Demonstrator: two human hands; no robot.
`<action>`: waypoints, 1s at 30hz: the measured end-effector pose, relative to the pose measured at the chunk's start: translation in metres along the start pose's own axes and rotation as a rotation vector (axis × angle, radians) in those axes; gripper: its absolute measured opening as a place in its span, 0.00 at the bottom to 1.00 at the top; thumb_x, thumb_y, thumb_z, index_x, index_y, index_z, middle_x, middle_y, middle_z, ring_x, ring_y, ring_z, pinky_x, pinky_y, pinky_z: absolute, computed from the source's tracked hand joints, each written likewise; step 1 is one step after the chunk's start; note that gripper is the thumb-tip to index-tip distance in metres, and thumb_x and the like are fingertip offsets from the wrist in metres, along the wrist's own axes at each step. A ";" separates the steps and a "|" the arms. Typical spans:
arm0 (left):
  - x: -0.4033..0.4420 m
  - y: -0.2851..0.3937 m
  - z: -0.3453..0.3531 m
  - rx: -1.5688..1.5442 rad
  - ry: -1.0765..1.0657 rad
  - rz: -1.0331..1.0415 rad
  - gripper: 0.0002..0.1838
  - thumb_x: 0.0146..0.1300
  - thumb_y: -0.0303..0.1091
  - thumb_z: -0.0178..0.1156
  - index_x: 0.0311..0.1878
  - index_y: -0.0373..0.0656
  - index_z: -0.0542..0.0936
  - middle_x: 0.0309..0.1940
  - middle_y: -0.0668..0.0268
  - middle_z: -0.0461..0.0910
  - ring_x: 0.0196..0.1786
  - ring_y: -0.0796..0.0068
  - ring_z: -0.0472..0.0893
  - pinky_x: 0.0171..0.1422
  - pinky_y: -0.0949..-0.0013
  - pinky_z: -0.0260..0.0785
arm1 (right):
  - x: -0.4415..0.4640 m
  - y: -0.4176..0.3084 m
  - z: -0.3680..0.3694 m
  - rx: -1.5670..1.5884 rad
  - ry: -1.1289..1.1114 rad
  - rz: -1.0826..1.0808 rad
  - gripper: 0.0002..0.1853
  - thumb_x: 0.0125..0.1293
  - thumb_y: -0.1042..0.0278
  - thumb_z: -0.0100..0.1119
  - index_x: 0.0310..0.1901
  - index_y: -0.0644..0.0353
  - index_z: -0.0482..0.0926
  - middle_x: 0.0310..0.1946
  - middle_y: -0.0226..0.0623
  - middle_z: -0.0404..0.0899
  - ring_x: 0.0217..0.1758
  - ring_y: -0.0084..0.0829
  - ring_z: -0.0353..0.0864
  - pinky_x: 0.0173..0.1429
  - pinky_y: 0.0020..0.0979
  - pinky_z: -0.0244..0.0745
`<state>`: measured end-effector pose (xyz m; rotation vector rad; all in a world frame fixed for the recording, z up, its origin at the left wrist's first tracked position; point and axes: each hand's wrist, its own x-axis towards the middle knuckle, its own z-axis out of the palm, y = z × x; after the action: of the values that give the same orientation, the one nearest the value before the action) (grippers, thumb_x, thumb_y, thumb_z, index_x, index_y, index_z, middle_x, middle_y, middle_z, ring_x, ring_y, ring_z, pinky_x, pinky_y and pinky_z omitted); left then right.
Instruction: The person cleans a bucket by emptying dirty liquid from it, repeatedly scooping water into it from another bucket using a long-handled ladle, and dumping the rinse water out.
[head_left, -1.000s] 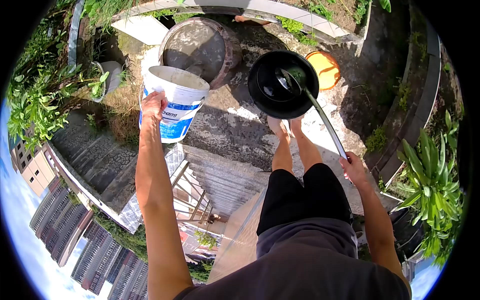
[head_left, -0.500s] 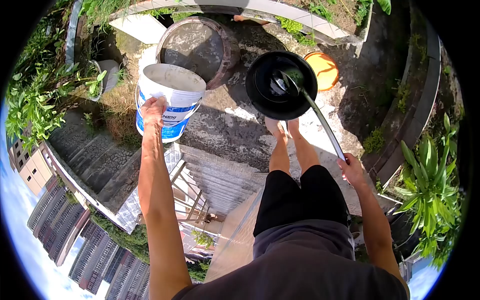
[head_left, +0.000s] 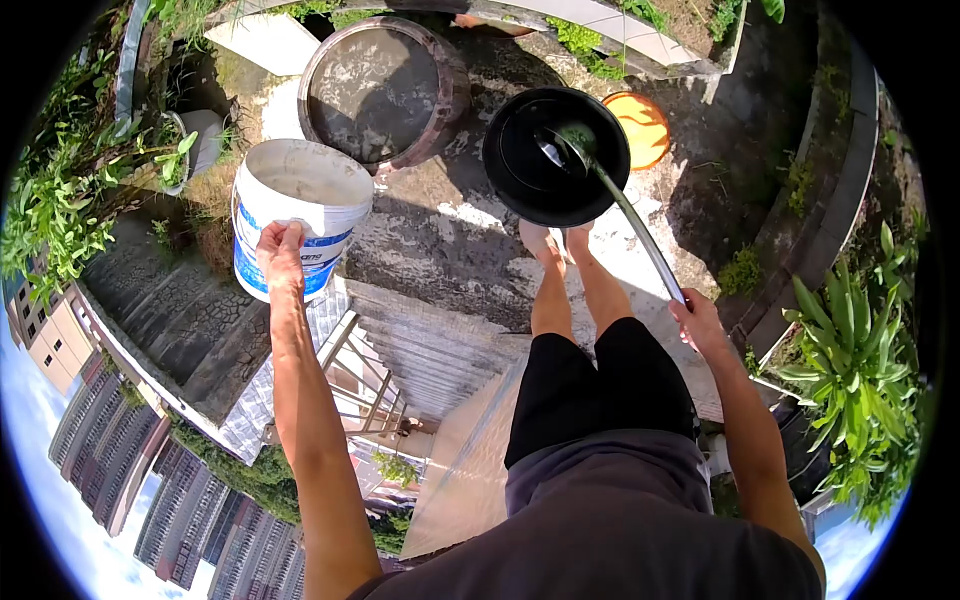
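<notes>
My left hand [head_left: 281,255] is closed at the near side of a white plastic bucket [head_left: 338,218] with a blue printed label. It seems to grip the bucket by its handle, though the fingers cover the exact hold. Dried grey residue coats the bucket's inner wall. On the other side, my right hand [head_left: 697,320] is wrapped round the end of a long-handled ladle [head_left: 637,225]. The ladle's bowl rests inside a black bucket [head_left: 500,190], which stands just beyond my feet. Dark, shiny liquid appears to be in that bucket.
A large round brown pot [head_left: 450,110] with a grey inner surface stands behind the white bucket. An orange lid [head_left: 640,130] lies right of the black bucket. Low curved walls [head_left: 845,215] and plants [head_left: 850,360] border the concrete floor. A drop with a ladder-like frame [head_left: 365,390] shows lower left.
The white bucket has moved left with my left hand. My right hand and the ladle have barely shifted, and the whole view has slid slightly.
</notes>
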<state>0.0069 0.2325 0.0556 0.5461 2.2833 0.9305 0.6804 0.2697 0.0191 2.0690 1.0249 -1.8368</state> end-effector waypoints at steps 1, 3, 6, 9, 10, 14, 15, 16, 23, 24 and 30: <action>-0.006 0.004 0.004 0.076 -0.006 0.042 0.08 0.59 0.29 0.64 0.36 0.35 0.77 0.25 0.69 0.78 0.28 0.83 0.73 0.33 0.78 0.66 | 0.000 -0.003 0.002 0.005 0.005 -0.012 0.13 0.66 0.65 0.60 0.46 0.65 0.77 0.18 0.29 0.72 0.14 0.19 0.66 0.18 0.26 0.61; -0.016 0.008 0.012 0.243 0.014 0.130 0.08 0.60 0.29 0.63 0.35 0.35 0.77 0.23 0.68 0.77 0.27 0.83 0.72 0.31 0.77 0.64 | 0.003 -0.003 0.007 -0.003 0.016 -0.016 0.13 0.66 0.65 0.60 0.46 0.65 0.77 0.18 0.29 0.72 0.14 0.19 0.67 0.18 0.26 0.61; -0.037 0.022 0.026 0.395 0.063 0.140 0.10 0.60 0.32 0.63 0.36 0.34 0.78 0.25 0.66 0.78 0.28 0.79 0.74 0.35 0.71 0.68 | 0.009 -0.004 0.012 -0.030 0.027 -0.062 0.13 0.65 0.65 0.60 0.45 0.65 0.77 0.17 0.29 0.71 0.14 0.19 0.67 0.18 0.27 0.61; -0.041 0.016 0.031 0.473 0.142 0.247 0.09 0.60 0.32 0.62 0.36 0.33 0.78 0.27 0.62 0.81 0.31 0.76 0.77 0.38 0.70 0.71 | 0.012 -0.005 0.020 -0.080 0.086 -0.064 0.13 0.65 0.66 0.61 0.47 0.66 0.77 0.18 0.30 0.71 0.14 0.20 0.66 0.17 0.28 0.61; -0.041 0.013 0.032 0.416 0.148 0.218 0.09 0.60 0.31 0.62 0.36 0.33 0.78 0.27 0.62 0.81 0.31 0.77 0.78 0.38 0.70 0.71 | 0.013 -0.005 0.022 -0.085 0.078 -0.072 0.13 0.65 0.66 0.61 0.47 0.66 0.77 0.18 0.30 0.71 0.14 0.20 0.66 0.17 0.28 0.61; -0.051 0.031 0.038 0.370 0.172 0.240 0.08 0.60 0.29 0.62 0.35 0.33 0.77 0.25 0.63 0.80 0.29 0.77 0.77 0.36 0.70 0.70 | 0.027 0.010 0.026 -0.098 0.077 -0.101 0.14 0.65 0.66 0.61 0.48 0.66 0.76 0.19 0.33 0.73 0.14 0.22 0.68 0.18 0.30 0.63; -0.052 0.029 0.040 0.366 0.194 0.291 0.07 0.60 0.28 0.61 0.33 0.33 0.77 0.23 0.63 0.80 0.27 0.78 0.76 0.34 0.70 0.70 | 0.034 0.015 0.030 -0.177 0.106 -0.149 0.15 0.65 0.66 0.61 0.48 0.66 0.76 0.20 0.35 0.75 0.15 0.23 0.69 0.20 0.31 0.64; -0.051 0.027 0.039 0.358 0.188 0.288 0.07 0.60 0.28 0.61 0.33 0.33 0.77 0.23 0.63 0.80 0.27 0.78 0.76 0.34 0.70 0.70 | 0.039 0.020 0.028 -0.257 0.140 -0.194 0.15 0.65 0.66 0.61 0.49 0.66 0.76 0.22 0.36 0.76 0.16 0.24 0.71 0.21 0.32 0.66; -0.081 0.006 0.023 0.062 0.108 0.105 0.06 0.64 0.28 0.62 0.40 0.37 0.76 0.30 0.71 0.77 0.32 0.84 0.72 0.38 0.78 0.66 | 0.060 -0.030 0.082 -0.696 0.282 -0.266 0.20 0.68 0.60 0.54 0.55 0.64 0.69 0.38 0.59 0.81 0.43 0.58 0.81 0.49 0.52 0.75; -0.087 0.000 0.021 0.064 0.117 0.106 0.06 0.64 0.28 0.62 0.40 0.37 0.76 0.30 0.71 0.77 0.32 0.84 0.72 0.38 0.78 0.66 | 0.067 -0.036 0.090 -0.737 0.276 -0.254 0.19 0.68 0.59 0.53 0.53 0.64 0.69 0.38 0.59 0.82 0.43 0.57 0.82 0.49 0.52 0.76; -0.130 -0.023 0.017 -0.247 -0.030 -0.089 0.11 0.62 0.29 0.63 0.46 0.37 0.78 0.37 0.69 0.81 0.40 0.82 0.76 0.51 0.76 0.67 | 0.116 -0.067 0.125 -0.804 0.163 -0.247 0.17 0.69 0.58 0.49 0.49 0.65 0.72 0.36 0.58 0.82 0.42 0.55 0.83 0.47 0.50 0.78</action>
<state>0.1096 0.1514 0.0780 0.3460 2.1079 1.1313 0.5397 0.2911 -0.0956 1.6413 1.7559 -1.0450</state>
